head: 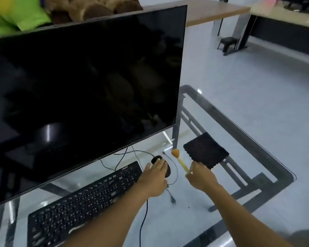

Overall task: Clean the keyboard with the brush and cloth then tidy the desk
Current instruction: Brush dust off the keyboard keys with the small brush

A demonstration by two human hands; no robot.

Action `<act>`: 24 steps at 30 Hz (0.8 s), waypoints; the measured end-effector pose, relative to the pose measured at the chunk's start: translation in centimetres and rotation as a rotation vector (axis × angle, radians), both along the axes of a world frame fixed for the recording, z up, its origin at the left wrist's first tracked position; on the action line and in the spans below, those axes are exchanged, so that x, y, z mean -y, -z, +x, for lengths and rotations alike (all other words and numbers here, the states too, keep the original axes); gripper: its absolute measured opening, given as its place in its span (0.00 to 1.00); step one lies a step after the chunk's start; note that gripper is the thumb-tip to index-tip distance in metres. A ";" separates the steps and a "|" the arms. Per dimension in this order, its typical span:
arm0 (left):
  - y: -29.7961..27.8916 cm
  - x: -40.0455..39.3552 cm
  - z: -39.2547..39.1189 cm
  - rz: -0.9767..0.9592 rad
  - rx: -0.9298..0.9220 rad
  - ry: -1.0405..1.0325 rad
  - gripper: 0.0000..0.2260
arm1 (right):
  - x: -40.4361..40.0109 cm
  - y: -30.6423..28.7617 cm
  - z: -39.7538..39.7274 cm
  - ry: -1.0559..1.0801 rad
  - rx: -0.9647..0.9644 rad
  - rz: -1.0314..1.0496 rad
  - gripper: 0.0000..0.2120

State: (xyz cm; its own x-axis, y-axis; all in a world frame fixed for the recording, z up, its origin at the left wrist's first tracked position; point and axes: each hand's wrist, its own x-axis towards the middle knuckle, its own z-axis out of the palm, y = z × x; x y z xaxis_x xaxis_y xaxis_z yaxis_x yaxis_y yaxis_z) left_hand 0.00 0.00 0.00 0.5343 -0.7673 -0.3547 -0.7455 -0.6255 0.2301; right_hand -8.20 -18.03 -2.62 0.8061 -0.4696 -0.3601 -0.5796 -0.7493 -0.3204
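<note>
glass desk [268, 145] | on it: keyboard [82, 200], mouse [165, 166], dark cloth [206, 150], cables [144, 223]

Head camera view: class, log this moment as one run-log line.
left hand: on mouse | right hand: holds brush | cloth: flat on glass desk | keyboard: untouched

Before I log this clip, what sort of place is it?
Probably an office: a glass desk holds a large dark monitor, keyboard and mouse, with another long desk across a pale tiled floor.

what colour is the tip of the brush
Orange, on a pale yellow handle; the brush, in the right hand, shows in the head view.
</note>
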 end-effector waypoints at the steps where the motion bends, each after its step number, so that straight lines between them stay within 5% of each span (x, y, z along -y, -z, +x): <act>1: 0.1 0.0 -0.1 0.005 0.001 0.001 0.29 | -0.3 0.3 0.0 0.027 -0.006 0.000 0.14; 6: -0.4 0.1 0.1 -0.044 0.017 -0.007 0.29 | -1.3 -0.6 0.2 0.083 0.078 -0.044 0.08; 10: -2.2 0.0 0.3 -0.214 0.095 -0.027 0.30 | -2.5 -5.0 1.1 -0.086 0.253 -0.023 0.06; 17: -6.1 -4.6 0.2 -0.568 0.136 -0.261 0.08 | -9.5 -13.3 1.8 -0.092 0.597 0.329 0.03; 24: -5.7 -15.9 -0.2 -0.603 0.197 -0.489 0.15 | -21.3 -12.4 4.7 -0.240 0.619 0.573 0.06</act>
State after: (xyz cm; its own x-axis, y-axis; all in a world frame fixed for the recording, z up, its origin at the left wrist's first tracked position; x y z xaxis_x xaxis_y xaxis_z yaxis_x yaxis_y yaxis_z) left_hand -0.15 15.90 5.65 0.8694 -0.4591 0.1827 -0.4810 -0.7017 0.5256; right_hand -3.45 3.29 9.81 0.9887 -0.1429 0.0463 -0.0243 -0.4559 -0.8897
